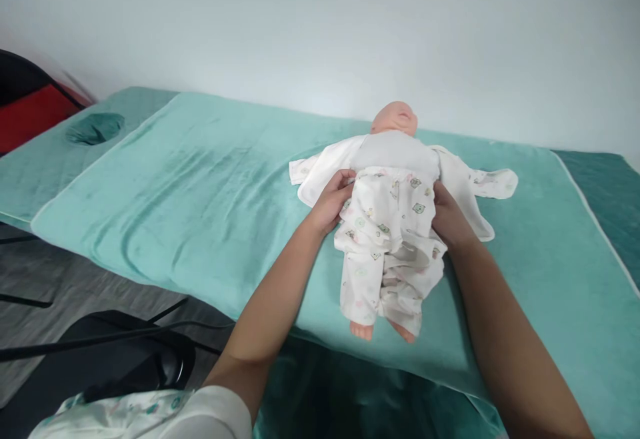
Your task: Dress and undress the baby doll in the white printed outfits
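A baby doll (395,119) lies on its back, head toward the wall and feet toward me. It wears printed baby trousers (387,215), pulled up to the waist, with the bare toes showing below the cuffs. A pale undershirt (395,149) covers its chest, and a white baby jacket (467,189) is spread open at both sides. My left hand (333,202) is closed on the trousers' waistband at the doll's left-of-picture side. On the opposite side, my right hand (449,217) grips the waistband too, its fingertips partly hidden by the cloth.
A green sheet (190,172) with some creases covers the massage bed, which has a face hole (95,128) at its left end. Behind it stands a white wall (310,32). A black stool (115,359) and a dark cable (120,335) are at lower left.
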Available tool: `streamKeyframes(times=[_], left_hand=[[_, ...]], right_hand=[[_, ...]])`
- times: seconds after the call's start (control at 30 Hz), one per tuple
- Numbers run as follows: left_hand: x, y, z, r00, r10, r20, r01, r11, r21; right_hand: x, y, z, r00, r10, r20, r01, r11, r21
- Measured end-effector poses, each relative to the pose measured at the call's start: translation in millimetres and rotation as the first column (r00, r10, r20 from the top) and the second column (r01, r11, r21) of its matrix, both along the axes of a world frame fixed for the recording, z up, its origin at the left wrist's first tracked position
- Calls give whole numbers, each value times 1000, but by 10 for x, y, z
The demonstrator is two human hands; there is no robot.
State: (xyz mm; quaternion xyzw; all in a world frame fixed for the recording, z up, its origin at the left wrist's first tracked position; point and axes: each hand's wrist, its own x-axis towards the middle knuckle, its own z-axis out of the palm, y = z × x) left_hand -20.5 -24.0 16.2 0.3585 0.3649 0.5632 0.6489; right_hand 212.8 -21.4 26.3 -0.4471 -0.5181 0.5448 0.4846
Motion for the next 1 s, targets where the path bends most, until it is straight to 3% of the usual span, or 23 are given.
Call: streamKeyframes(times=[0.33, 0.53, 0.7, 1.0], left_hand=[[-32, 43, -43, 999, -4, 46, 6, 999, -45], [-12, 41, -45, 995, -20, -98, 3, 986, -166], [0, -46, -19, 988, 51, -145, -68, 991, -118], [-111, -50, -84, 982, -171, -85, 157, 976, -154]], right_hand=[[-12, 26, 9, 999, 4, 32, -2, 998, -70], [7, 9, 50, 996, -34, 84, 45, 992, -122], [13, -26, 44, 997, -18, 70, 27, 991, -128], [-32, -37, 74, 1000, -23, 0, 22, 985, -170]])
